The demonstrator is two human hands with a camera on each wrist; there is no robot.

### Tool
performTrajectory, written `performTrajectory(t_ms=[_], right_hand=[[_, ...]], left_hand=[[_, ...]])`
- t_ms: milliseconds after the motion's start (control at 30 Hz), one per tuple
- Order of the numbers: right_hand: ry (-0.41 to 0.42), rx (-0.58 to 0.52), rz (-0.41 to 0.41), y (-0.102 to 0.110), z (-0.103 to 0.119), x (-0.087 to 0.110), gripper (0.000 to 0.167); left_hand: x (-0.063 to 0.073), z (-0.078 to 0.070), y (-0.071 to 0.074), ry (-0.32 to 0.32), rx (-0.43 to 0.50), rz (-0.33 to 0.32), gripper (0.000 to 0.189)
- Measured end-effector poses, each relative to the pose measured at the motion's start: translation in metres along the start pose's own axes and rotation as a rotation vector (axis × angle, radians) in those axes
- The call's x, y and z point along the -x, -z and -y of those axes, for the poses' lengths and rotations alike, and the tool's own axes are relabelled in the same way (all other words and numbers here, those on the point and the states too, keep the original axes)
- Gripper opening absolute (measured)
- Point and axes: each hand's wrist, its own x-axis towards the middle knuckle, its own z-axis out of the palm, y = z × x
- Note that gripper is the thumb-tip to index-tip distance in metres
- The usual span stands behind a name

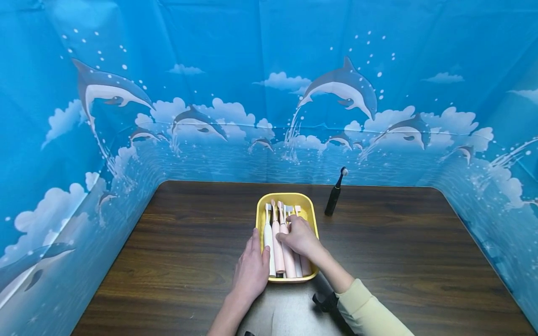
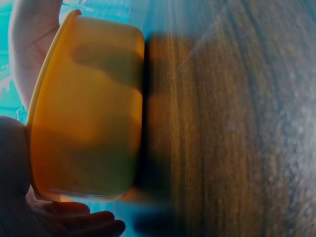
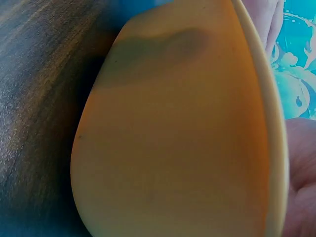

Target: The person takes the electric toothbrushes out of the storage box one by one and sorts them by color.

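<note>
A yellow tray (image 1: 286,280) holds several electric toothbrushes, among them a white toothbrush (image 1: 269,247) at the left and a pink toothbrush (image 1: 278,252) beside it. Along the tray's left side lies my left hand (image 1: 252,270), fingers straight, thumb by the rim. My right hand (image 1: 300,235) reaches over the right rim among the toothbrushes. Its thumb and forefinger are near a pink handle; whether they pinch it is hidden. The wrist views show mostly the tray's outer wall, in the left wrist view the tray wall (image 2: 89,108) and in the right wrist view the tray wall (image 3: 173,128).
A black electric toothbrush (image 1: 333,198) stands upright behind the tray, to its right, near the far edge of the dark wooden table (image 1: 189,242). A blue dolphin-print sheet (image 1: 235,56) walls in the back and sides. A dark object (image 1: 324,302) shows beside the right sleeve.
</note>
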Motion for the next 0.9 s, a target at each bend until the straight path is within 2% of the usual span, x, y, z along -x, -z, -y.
performTrajectory(t_ms=[267, 500, 700, 900], right_hand=[[-0.03, 0.085, 0.052, 0.003, 0.002, 0.005, 0.049], [-0.009, 0.111, 0.084, 0.004, 0.002, 0.007, 0.043], [0.014, 0.058, 0.069, 0.005, 0.001, 0.011, 0.041], [0.091, -0.045, -0.001, 0.016, 0.002, 0.018, 0.045]], left_hand=[[-0.001, 0.0, -0.001, -0.006, -0.001, -0.001, 0.059], [-0.002, 0.0, 0.0, 0.007, -0.007, 0.001, 0.062], [-0.001, 0.0, -0.001, 0.023, -0.015, 0.01, 0.061], [-0.001, 0.0, 0.0, 0.018, -0.017, 0.002, 0.061]])
